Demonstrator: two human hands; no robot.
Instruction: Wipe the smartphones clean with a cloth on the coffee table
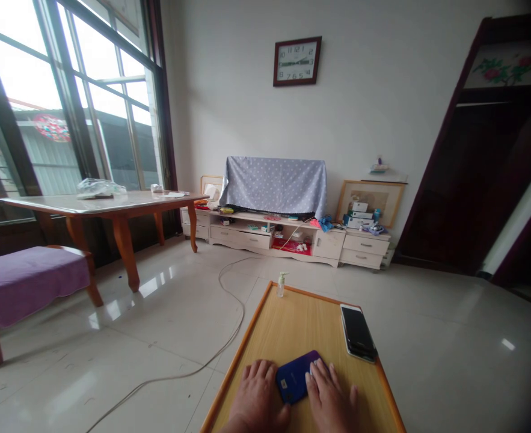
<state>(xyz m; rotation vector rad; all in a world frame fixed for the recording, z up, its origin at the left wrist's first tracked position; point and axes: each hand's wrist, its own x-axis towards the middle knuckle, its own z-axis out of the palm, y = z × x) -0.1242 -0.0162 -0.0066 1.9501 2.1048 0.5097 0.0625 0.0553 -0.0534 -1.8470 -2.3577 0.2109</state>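
Note:
A blue-purple smartphone lies back up and slantwise on the small wooden table, with a small pale label near its left end. My left hand rests on the tabletop at the phone's left, fingers stretched out and its thumb near the phone's lower edge. Over the phone's right end lie the extended fingers of my right hand. A small pale patch shows by these fingertips; I cannot make out what it is. Farther right is a dark-screened phone with a white edge. A clear pump bottle stands upright at the far left corner.
A cable snakes over the tiled floor to the left. Beyond stands a low white cabinet with a cloth-draped object on top. At left are a larger table and a purple-covered stool.

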